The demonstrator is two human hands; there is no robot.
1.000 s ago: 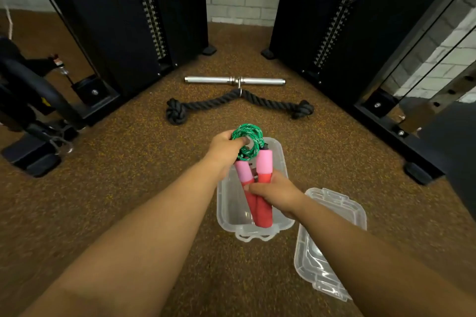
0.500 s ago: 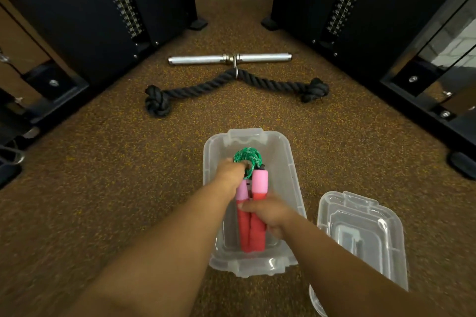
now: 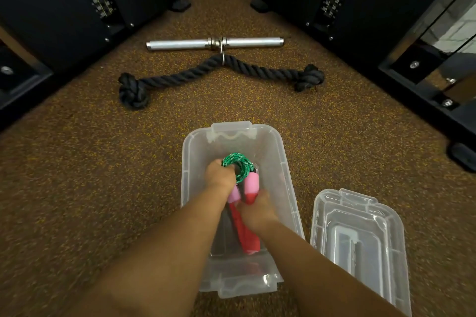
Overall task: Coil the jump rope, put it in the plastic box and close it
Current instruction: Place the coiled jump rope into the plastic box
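Note:
The jump rope is bundled: a green coil (image 3: 239, 165) above two pink-and-red handles (image 3: 247, 235). Both of my hands hold it inside the open clear plastic box (image 3: 279, 159) on the floor. My left hand (image 3: 219, 177) grips the green coil at its left side. My right hand (image 3: 255, 211) is closed around the handles near their pink tops. The red handle ends reach down toward the near end of the box. The clear lid (image 3: 360, 237) lies flat on the floor just right of the box.
A black knotted rope attachment (image 3: 219, 72) and a chrome bar (image 3: 213, 43) lie on the brown speckled floor beyond the box. Black weight-machine frames (image 3: 64, 15) stand at the left and at the right (image 3: 373, 8), with their bases reaching into the floor space.
Both hands lowered the bundled jump rope from above the box rim down into the box. The view has tilted down and closer to the box.

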